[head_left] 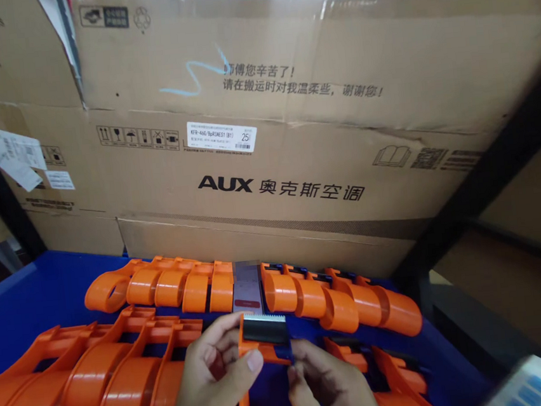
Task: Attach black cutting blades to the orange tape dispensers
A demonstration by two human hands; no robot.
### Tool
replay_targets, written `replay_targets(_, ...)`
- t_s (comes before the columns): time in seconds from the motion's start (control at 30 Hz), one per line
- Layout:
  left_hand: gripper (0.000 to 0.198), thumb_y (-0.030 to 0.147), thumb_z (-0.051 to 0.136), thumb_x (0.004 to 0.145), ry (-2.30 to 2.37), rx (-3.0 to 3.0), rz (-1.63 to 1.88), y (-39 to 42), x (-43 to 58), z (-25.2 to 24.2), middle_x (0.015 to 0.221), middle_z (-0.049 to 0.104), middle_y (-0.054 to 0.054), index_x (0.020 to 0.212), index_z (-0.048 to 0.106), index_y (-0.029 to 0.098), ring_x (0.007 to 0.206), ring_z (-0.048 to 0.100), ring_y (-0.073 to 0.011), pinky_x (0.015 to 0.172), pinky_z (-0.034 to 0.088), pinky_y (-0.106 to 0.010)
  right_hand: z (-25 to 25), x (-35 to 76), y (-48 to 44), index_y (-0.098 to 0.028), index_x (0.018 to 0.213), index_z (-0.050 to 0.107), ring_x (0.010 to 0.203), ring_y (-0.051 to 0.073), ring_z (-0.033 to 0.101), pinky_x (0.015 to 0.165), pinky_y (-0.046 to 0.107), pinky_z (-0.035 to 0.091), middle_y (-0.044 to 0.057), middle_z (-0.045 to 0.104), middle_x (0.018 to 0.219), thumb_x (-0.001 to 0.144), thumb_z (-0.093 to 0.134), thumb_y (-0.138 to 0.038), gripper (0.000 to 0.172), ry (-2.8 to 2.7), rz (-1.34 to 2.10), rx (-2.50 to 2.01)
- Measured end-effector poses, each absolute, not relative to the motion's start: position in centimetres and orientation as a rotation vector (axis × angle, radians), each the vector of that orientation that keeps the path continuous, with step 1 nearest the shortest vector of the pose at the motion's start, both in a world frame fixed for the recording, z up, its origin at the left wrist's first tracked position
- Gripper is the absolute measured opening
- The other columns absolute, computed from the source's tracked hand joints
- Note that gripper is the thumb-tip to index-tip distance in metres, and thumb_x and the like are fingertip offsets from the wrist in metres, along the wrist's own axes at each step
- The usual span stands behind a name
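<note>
An orange tape dispenser (270,351) with a toothed metal blade (265,318) and a black strip below it is held up at the lower middle. My left hand (218,380) grips its left side, the thumb lying on the front of the frame. At its right side, my right hand (333,382) has its fingers closed on the frame's edge, by a small dark blue part (285,353). Fingertips hide part of that edge. Orange dispensers without visible blades (123,392) lie to the left; others with black parts (340,308) lie to the right.
Between the two back groups of dispensers a phone (247,291) leans, its screen lit. Behind the blue shelf surface (21,297) stands a large cardboard sheet (293,137). A black post (477,164) slants up at right; a white and blue object (539,384) sits lower right.
</note>
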State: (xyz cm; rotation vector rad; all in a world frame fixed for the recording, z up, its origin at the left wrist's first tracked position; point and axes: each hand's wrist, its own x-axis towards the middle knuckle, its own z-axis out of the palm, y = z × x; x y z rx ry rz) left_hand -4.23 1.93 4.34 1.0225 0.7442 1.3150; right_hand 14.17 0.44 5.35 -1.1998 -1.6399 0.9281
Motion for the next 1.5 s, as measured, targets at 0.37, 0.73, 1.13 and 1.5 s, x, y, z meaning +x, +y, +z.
replay_targets(0.37,0.036,0.051,0.085,0.077,0.63,0.71,1.378,3.9,-5.8,4.1,0.08,0.08,-0.006,0.093,0.079,0.019,0.072,0.071,-0.0209,0.072,0.057,-0.029,6.9,14.7,0.5,-0.023,0.105,0.071,0.055,0.014,0.053,0.055,0.023,0.043,-0.005,0.056,0.064,0.098,0.056,-0.036,0.021,-1.677,0.457,-1.339)
replay_targets(0.73,0.049,0.057,0.08,0.081,0.56,0.871,1.27,3.7,-5.1,1.5,0.054,0.065,0.002,0.114,0.07,0.022,0.044,0.058,-0.0149,0.048,0.041,-0.025,8.0,18.1,0.6,-0.024,0.085,0.072,0.07,0.025,0.066,0.059,0.032,0.041,0.004,0.068,0.072,0.09,0.058,-0.025,0.015,-1.926,-0.224,-1.677)
replay_targets(1.13,0.051,0.049,0.084,0.078,0.667,0.86,1.267,3.3,-4.8,2.1,0.056,0.067,0.003,0.118,0.07,0.02,0.042,0.06,-0.0125,0.045,0.039,-0.021,6.2,16.5,0.9,-0.023,0.074,0.075,0.081,0.03,0.062,0.068,0.04,0.029,0.008,0.074,0.077,0.085,0.064,-0.015,0.017,-2.088,-0.484,-1.824)
replay_targets(1.5,0.051,0.052,0.078,0.085,0.774,0.833,1.325,1.4,-2.6,4.0,0.057,0.062,0.005,0.121,0.063,0.02,0.046,0.055,-0.0113,0.049,0.044,-0.021,7.6,14.9,-0.5,-0.03,0.132,0.063,0.102,0.022,0.069,0.093,0.038,0.052,0.002,0.073,0.109,0.1,0.062,-0.031,0.032,-1.871,0.256,-1.154)
